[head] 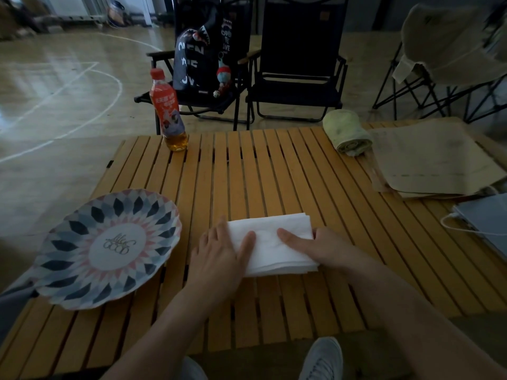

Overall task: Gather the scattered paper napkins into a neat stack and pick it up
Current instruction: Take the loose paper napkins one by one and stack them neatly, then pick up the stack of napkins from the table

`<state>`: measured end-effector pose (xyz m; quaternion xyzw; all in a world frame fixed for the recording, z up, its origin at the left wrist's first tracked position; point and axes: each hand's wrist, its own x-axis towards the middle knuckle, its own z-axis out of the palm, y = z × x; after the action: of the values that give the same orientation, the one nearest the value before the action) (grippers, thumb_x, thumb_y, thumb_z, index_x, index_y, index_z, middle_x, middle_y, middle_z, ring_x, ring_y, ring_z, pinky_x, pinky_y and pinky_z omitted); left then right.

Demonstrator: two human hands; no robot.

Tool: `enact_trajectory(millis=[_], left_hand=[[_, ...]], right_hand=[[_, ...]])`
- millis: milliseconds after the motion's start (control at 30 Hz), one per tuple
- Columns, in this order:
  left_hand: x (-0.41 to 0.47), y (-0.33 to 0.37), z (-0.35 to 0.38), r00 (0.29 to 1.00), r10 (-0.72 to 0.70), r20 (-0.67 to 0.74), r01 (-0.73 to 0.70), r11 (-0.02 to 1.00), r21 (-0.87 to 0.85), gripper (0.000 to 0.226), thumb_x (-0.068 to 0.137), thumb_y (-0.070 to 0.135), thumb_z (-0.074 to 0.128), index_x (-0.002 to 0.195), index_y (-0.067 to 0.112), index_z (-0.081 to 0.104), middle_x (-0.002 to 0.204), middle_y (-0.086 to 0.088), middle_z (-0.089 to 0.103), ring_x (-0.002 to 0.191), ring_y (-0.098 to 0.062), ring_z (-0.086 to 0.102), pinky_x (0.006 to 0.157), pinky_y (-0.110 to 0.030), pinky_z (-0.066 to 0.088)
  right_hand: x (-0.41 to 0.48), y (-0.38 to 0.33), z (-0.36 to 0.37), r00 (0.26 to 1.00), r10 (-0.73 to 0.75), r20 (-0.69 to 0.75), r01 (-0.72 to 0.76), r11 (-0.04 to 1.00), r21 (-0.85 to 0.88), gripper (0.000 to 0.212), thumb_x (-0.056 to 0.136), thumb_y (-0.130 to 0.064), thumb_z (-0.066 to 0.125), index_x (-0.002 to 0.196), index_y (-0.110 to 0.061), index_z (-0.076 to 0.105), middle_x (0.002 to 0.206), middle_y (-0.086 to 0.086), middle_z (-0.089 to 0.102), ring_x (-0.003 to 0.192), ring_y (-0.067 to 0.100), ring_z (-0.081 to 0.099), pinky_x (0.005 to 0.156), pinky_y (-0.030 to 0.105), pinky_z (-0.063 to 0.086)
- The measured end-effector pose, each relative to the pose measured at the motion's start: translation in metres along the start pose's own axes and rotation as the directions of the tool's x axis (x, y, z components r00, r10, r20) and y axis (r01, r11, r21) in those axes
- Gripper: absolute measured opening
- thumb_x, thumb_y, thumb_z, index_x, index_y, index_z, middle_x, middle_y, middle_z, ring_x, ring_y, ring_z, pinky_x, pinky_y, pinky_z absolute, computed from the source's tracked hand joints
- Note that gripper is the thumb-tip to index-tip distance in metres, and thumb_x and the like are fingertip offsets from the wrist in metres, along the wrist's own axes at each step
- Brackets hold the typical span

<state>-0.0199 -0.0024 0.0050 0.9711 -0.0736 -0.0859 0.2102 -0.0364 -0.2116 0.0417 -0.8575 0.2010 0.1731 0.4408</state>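
Note:
A stack of white paper napkins [271,242] lies flat on the slatted wooden table [274,171], near its front middle. My left hand [219,253] presses against the stack's left edge, thumb lying on top of the paper. My right hand [315,246] holds the right edge, thumb on top and fingers tucked under or behind that side. The layers show as slightly uneven edges along the front. The stack rests on the table between both hands.
A patterned paper plate [107,250] sits at the left. A red-capped drink bottle [167,111] stands at the far left edge. At the right lie a rolled green towel [347,133], brown paper bags [428,160] and a grey device with a white cable [488,220]. Folding chairs stand beyond.

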Motion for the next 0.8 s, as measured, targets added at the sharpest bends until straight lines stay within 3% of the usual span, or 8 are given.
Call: enact_trajectory(millis=[67,233,333,400,467,633,800], left_hand=[[0.0,-0.001,-0.001,0.999,0.044,0.024,-0.046,0.996,0.076,0.087,0.089,0.075,0.026,0.151,0.025,-0.01,0.16,-0.007,0.012,0.143,-0.027,0.024,0.114,-0.049,0.029],[0.002,-0.003,-0.004,0.996,0.075,0.048,-0.08,0.988,0.134,0.09,0.091,0.072,0.032,0.153,0.024,-0.011,0.162,-0.008,0.004,0.145,-0.028,0.019,0.115,-0.047,0.027],[-0.001,-0.005,-0.008,0.965,0.221,0.14,-0.256,0.911,0.324,0.098,0.086,0.071,0.046,0.146,0.035,-0.022,0.159,-0.015,-0.008,0.143,-0.036,0.014,0.113,-0.049,0.029],[-0.002,-0.005,-0.01,0.958,0.241,0.152,-0.28,0.896,0.345,0.098,0.085,0.073,0.047,0.137,0.04,-0.03,0.158,-0.016,-0.01,0.144,-0.037,0.013,0.113,-0.049,0.028],[-0.001,-0.005,-0.01,0.965,0.225,0.135,-0.256,0.92,0.298,0.095,0.086,0.072,0.044,0.13,0.041,-0.033,0.159,-0.015,-0.007,0.144,-0.036,0.013,0.113,-0.049,0.027],[0.0,-0.009,-0.01,0.949,0.27,0.166,-0.315,0.857,0.408,0.102,0.083,0.07,0.055,0.137,0.043,-0.027,0.155,-0.019,-0.013,0.141,-0.04,0.014,0.11,-0.05,0.03],[0.001,-0.012,-0.011,0.94,0.296,0.168,-0.339,0.848,0.407,0.105,0.081,0.069,0.058,0.136,0.044,-0.028,0.153,-0.02,-0.016,0.141,-0.041,0.013,0.11,-0.051,0.029]], right_hand=[[0.0,-0.001,-0.006,0.998,0.024,0.059,-0.03,0.994,0.104,0.053,0.069,-0.073,0.069,0.087,-0.024,0.057,0.089,-0.003,0.067,0.078,0.01,0.066,0.046,0.014,0.046],[-0.001,-0.002,-0.006,0.993,0.009,0.115,-0.037,0.969,0.246,0.051,0.067,-0.065,0.077,0.091,-0.023,0.059,0.096,0.0,0.07,0.087,0.014,0.068,0.056,0.02,0.052],[-0.003,-0.002,-0.005,0.994,-0.022,0.106,-0.006,0.967,0.253,0.05,0.068,-0.065,0.076,0.094,-0.025,0.059,0.098,-0.003,0.071,0.088,0.012,0.068,0.056,0.018,0.052],[-0.004,-0.002,-0.006,0.993,-0.03,0.113,-0.002,0.963,0.271,0.049,0.067,-0.064,0.077,0.092,-0.026,0.059,0.095,-0.003,0.071,0.086,0.012,0.069,0.055,0.018,0.053],[-0.004,-0.002,-0.008,0.991,-0.028,0.134,-0.014,0.952,0.305,0.052,0.062,-0.063,0.079,0.092,-0.025,0.06,0.097,-0.001,0.072,0.089,0.015,0.069,0.063,0.023,0.057],[0.0,-0.003,-0.004,0.981,-0.001,0.194,-0.09,0.883,0.461,0.075,0.054,-0.051,0.089,0.113,-0.01,0.066,0.106,0.01,0.075,0.1,0.026,0.071,0.09,0.042,0.059],[0.002,-0.002,-0.003,0.967,0.015,0.254,-0.153,0.833,0.532,0.081,0.053,-0.041,0.093,0.121,-0.009,0.063,0.114,0.014,0.072,0.108,0.032,0.067,0.098,0.049,0.054]])
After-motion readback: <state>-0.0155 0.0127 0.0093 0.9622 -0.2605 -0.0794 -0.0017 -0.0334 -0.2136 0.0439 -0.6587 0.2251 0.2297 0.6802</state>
